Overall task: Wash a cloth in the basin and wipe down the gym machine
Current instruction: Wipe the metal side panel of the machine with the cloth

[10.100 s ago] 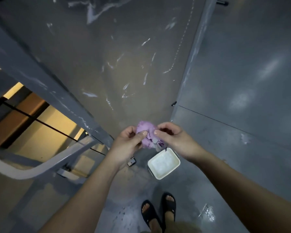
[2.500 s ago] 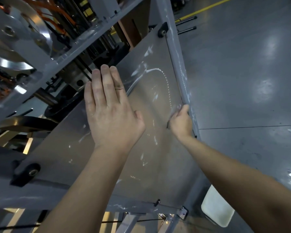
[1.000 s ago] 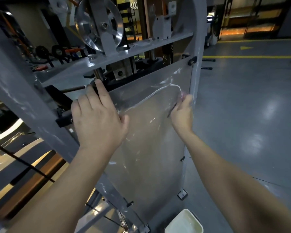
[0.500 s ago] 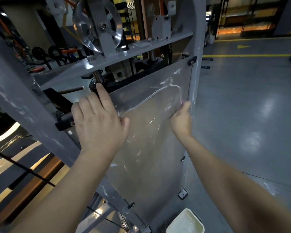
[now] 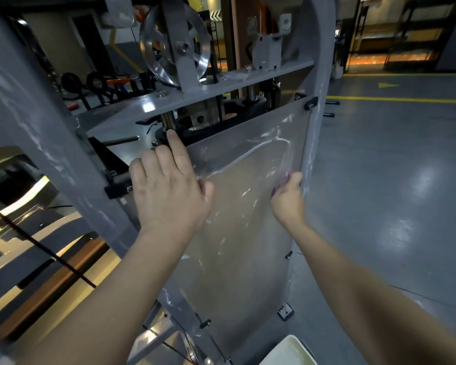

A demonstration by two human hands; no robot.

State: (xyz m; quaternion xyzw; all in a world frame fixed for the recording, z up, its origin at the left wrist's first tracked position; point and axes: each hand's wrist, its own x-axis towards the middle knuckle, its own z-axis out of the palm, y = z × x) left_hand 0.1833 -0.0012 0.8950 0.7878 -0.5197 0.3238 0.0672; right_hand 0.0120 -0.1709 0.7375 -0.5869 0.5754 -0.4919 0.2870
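L hand (image 5: 169, 191) lies flat on the clear panel (image 5: 242, 233) near its top-left corner, fingers straight & slightly apart, index tip reaching over the top edge. R hand (image 5: 287, 196) is at the panel's right edge, beside the grey post (image 5: 315, 122), fingers clamped on a purple cloth (image 5: 283, 180), mostly hidden, pressed to the panel. Wet streaks arc across the panel's upper part. White basin (image 5: 287, 351) sits on the floor (image 5: 392, 193) below the panel's lower right corner. Pulley (image 5: 174, 43) above the panel.
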